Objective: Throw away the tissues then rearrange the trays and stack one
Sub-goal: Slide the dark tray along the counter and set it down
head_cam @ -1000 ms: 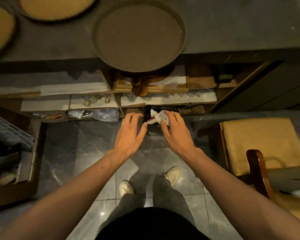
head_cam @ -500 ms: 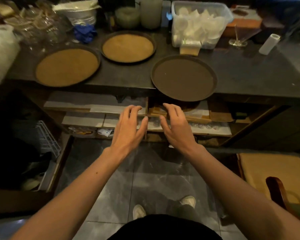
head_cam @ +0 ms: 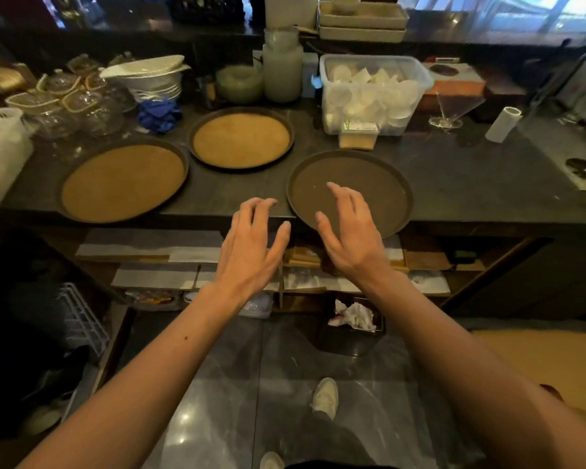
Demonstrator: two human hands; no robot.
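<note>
With the crumpled tissues (head_cam: 354,315) lying in the small dark bin (head_cam: 352,340) on the floor below the counter (head_cam: 471,184), the throwing-away looks finished and the tray step seems to be in hand. Both hands are empty with fingers spread wide, the left hand (head_cam: 251,252) just off the near-left rim of the dark tray (head_cam: 369,177) and the right hand (head_cam: 349,228) over its near part. That tray is round, so it has no long axis; it lies flat, overhanging the counter edge, right of the two tan trays (head_cam: 122,182) (head_cam: 241,140), and the next move likely calls for gripping its opposite rims.
</note>
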